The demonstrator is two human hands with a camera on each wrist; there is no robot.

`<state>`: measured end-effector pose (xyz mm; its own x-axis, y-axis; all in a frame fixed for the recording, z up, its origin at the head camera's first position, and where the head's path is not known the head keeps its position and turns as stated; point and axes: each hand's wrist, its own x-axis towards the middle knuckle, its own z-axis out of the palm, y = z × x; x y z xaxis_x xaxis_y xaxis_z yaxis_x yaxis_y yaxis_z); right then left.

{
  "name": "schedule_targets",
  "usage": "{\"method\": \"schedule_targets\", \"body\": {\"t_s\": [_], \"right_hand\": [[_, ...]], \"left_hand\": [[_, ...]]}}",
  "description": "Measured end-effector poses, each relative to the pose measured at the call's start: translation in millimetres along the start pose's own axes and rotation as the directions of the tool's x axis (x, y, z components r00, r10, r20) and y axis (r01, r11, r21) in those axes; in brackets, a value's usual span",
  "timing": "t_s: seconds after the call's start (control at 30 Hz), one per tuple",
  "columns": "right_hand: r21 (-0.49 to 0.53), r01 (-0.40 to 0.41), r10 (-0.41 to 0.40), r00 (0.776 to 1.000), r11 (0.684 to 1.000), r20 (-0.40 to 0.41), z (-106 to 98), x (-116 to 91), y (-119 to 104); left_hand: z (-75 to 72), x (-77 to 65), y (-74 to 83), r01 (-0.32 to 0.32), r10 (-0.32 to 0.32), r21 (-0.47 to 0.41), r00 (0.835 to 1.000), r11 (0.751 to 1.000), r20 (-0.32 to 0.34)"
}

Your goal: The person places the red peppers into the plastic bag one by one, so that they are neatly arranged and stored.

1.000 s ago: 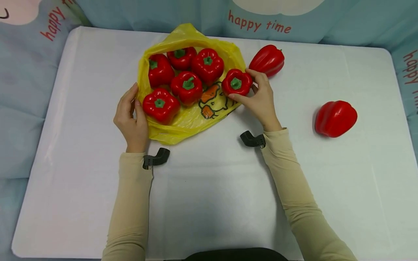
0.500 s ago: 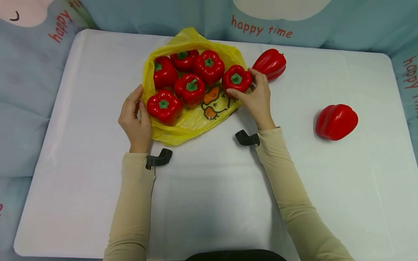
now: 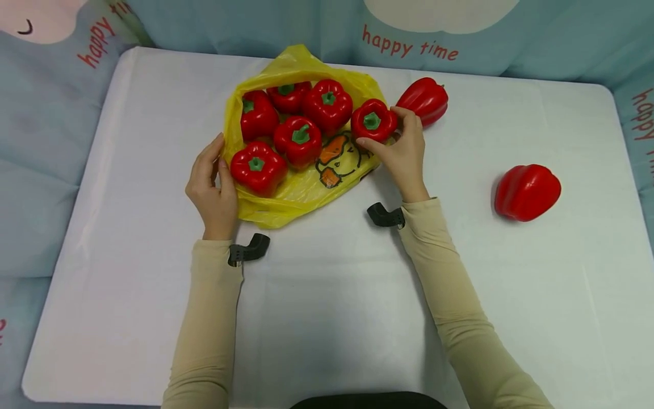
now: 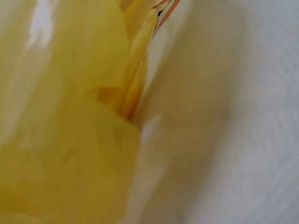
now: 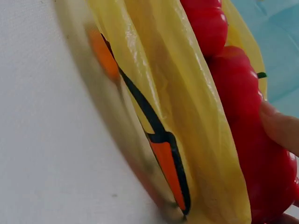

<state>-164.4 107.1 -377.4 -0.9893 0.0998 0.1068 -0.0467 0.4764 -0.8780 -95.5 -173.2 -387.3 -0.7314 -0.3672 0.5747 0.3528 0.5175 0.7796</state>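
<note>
A yellow plastic bag (image 3: 306, 201) with a cartoon print lies open on the table, holding several red bell peppers such as the front one (image 3: 259, 168), green stems upward. My left hand (image 3: 212, 190) grips the bag's left edge between thumb and fingers. In the left wrist view only the blurred bag (image 4: 65, 121) shows, not the hand. My right hand (image 3: 406, 153) pinches another red bell pepper (image 3: 374, 120) by its side, at the bag's right end over the print. The right wrist view has the thumb (image 5: 280, 126) pressed on this pepper (image 5: 252, 149), just behind the bag's edge (image 5: 205, 140).
One loose red bell pepper (image 3: 424, 102) lies on its side behind my right hand, close to the bag. Another loose pepper (image 3: 528, 193) rests farther right on the white table (image 3: 317, 318). A light blue printed cloth (image 3: 327, 34) borders the table's back edge.
My right hand and its pepper have shifted slightly toward the back of the table. The left hand stays at the bag's edge. The head view has moved a little.
</note>
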Motion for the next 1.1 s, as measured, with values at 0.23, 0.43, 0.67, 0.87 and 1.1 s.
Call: {"method": "schedule_targets", "body": {"t_s": [0.23, 0.43, 0.67, 0.87, 1.1], "right_hand": [[0.031, -0.006, 0.004, 0.999, 0.999, 0.042, -7.0, 0.8, -2.8], [0.165, 0.005, 0.000, 0.999, 0.986, -0.034, -21.5, 4.6, -5.1], [0.287, 0.012, 0.047, 0.979, 0.958, -0.198, -36.6, 16.4, -4.4], [0.358, 0.041, 0.081, 0.944, 0.933, -0.318, -47.9, 24.3, -2.4], [0.397, -0.006, 0.171, 0.908, 0.918, -0.383, -55.4, 32.5, 17.2]], "left_hand": [[0.2, 0.3, -13.5, 0.002, -0.002, 0.017, 1.000, 1.000, 0.001], [-0.3, 1.1, -13.9, 0.011, -0.011, 0.015, 1.000, 1.000, 0.005], [0.7, 0.6, -15.6, 0.003, -0.003, 0.011, 1.000, 1.000, 0.001], [1.0, -0.4, -18.5, -0.001, 0.001, 0.000, 1.000, 1.000, 0.004], [0.6, -1.3, -18.7, 0.004, -0.004, 0.011, 1.000, 1.000, 0.003]]}}
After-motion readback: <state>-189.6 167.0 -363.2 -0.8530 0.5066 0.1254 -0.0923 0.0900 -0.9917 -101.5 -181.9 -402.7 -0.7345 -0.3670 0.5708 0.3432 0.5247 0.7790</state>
